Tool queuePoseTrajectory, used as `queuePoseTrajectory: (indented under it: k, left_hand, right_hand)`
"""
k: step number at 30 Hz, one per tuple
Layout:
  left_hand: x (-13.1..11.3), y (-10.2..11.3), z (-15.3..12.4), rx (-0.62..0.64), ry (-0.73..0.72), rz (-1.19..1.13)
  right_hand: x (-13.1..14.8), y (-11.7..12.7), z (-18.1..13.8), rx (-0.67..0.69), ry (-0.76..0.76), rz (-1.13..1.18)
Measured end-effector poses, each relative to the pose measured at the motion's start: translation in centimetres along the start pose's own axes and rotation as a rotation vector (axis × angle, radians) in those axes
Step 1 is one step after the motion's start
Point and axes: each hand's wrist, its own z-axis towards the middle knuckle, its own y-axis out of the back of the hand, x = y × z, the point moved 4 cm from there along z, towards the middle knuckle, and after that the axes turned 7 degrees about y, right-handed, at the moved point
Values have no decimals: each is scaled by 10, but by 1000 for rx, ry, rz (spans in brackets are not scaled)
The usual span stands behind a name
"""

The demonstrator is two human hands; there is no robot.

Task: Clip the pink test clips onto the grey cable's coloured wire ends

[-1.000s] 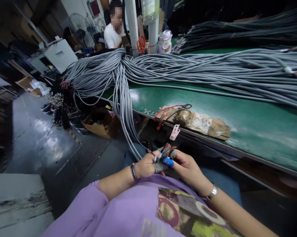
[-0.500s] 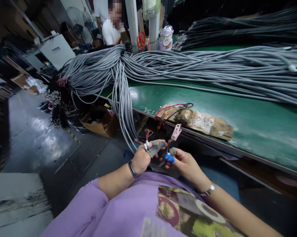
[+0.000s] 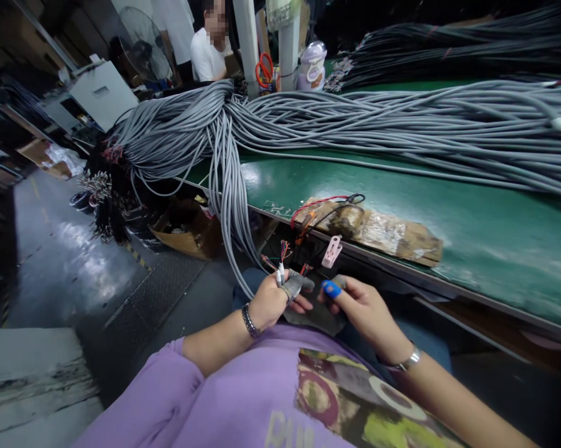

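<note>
Far left of the frame there's a dark shiny floor, with an open brown cardboard box sat under the table edge. A fat bundle of grey sheathed cables is draped off the long green-topped table and hangs down toward the lower middle.

Lower middle is where the action is. One grey cable end with thin coloured stripped wires fanned out is pinched in the left hand; the fingers are curled narrow around it, and a grey fabric cot is worn on one fingertip. The cable looks light and floppy, and the little wires are probably easy to bend or snap, so it's likely best gripped on the grey jacket just below the fan, not by the strands.

Just right of that, the right hand is half open, a blue fingertip cover on show, nothing clearly clamped in it. A dark cloth is spread on the lap.

Further right, a taped brown cardboard pad lies on the table.
</note>
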Motion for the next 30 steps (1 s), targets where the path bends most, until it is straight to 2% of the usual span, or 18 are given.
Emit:
queuePoseTrajectory:
  k: [2,5,7,13,18,24,30]
  left_hand:
    - [2,-1,0,29,15,56]
    - [2,-6,-2,95,14,123]
    - [1,-10,-4,124,29,140]
    - [-4,-10,-8,86,36,152]
    - [-8,-11,-10,112,54,250]
    - [-16,-2,-7,-58,-61,-27]
    - [-13,-4,-8,-46,-29,-47]
  right_hand:
    - [4,4,3,-56,54,20]
    - [3,-2,5,-2,66,82]
    - [-1,-4,5,-19,48,107]
    - [-4,-3,1,-94,-9,161]
    - [12,-7,4,-36,11,95]
    - [13,-4,3,-113,3,122]
    - [8,-3,0,-99,-14,108]
